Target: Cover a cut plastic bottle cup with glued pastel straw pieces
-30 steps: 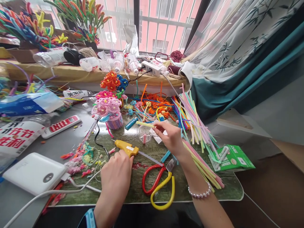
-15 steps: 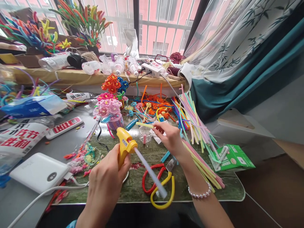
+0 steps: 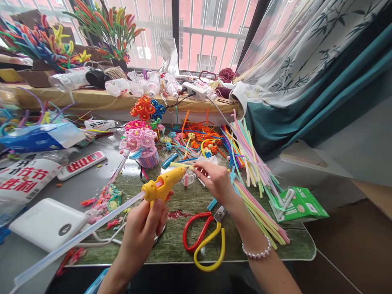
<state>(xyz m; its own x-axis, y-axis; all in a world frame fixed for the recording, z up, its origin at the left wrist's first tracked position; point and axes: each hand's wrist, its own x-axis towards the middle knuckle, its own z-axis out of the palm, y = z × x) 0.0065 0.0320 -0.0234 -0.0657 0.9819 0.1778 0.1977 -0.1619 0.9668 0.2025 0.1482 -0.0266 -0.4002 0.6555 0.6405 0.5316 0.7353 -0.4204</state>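
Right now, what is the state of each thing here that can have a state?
Left hand: closed on the glue gun grip.
Glue gun: lifted, nozzle toward the yellow stick, glue rod sticking out behind.
Right hand: pinching the yellow stick.
Yellow stick: held level above the mat.
Scissors: lying on the mat, blades nearly closed.

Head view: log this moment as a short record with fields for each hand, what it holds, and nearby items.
left hand: grips yellow glue gun, nozzle aimed at the pipe cleaner's end
right hand: fingers pinch pale yellow pipe cleaner
glue stick: protrudes from the gun's rear
scissors: lie on green mat
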